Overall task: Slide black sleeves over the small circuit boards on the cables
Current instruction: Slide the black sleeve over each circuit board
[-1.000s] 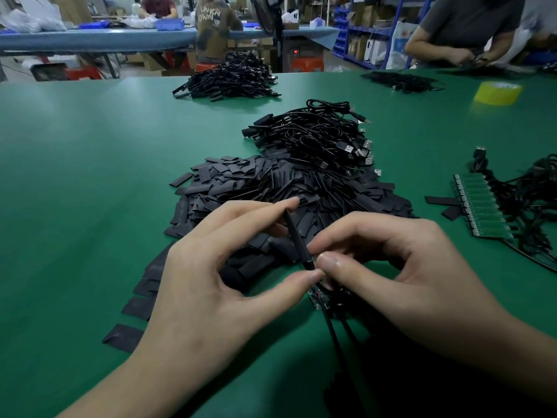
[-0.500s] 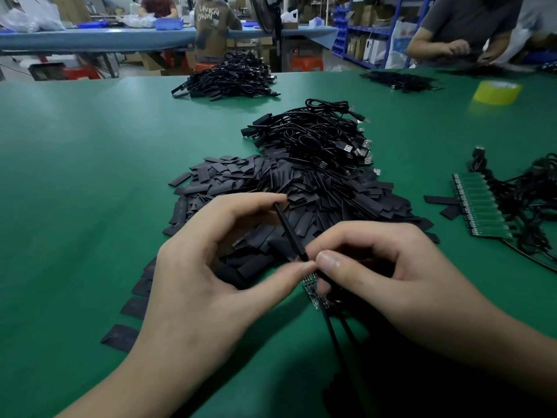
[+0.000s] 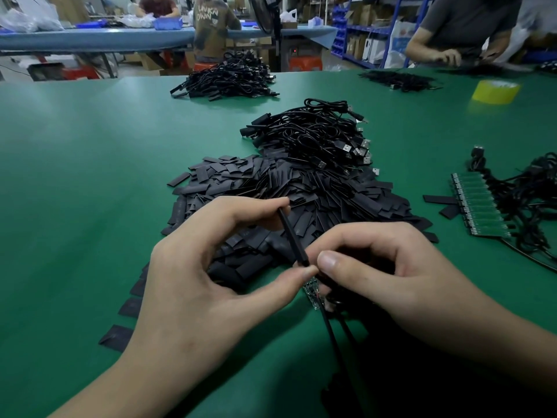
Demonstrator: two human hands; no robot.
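Observation:
My left hand pinches a flat black sleeve edge-on between thumb and forefinger, just above the table. My right hand holds a small circuit board on its black cable; the board's far end meets the sleeve's near end. The board pokes out below my two thumbs, and the cable runs toward me. Behind my hands lies a big heap of loose black sleeves.
A pile of black cables with USB plugs sits behind the sleeves. A strip of green circuit boards with tangled cables lies at the right. Yellow tape roll far right; another cable pile far back. A person works opposite.
Both hands have drifted a little away from me with the sleeve and board. More of the board shows below my thumbs than a second ago.

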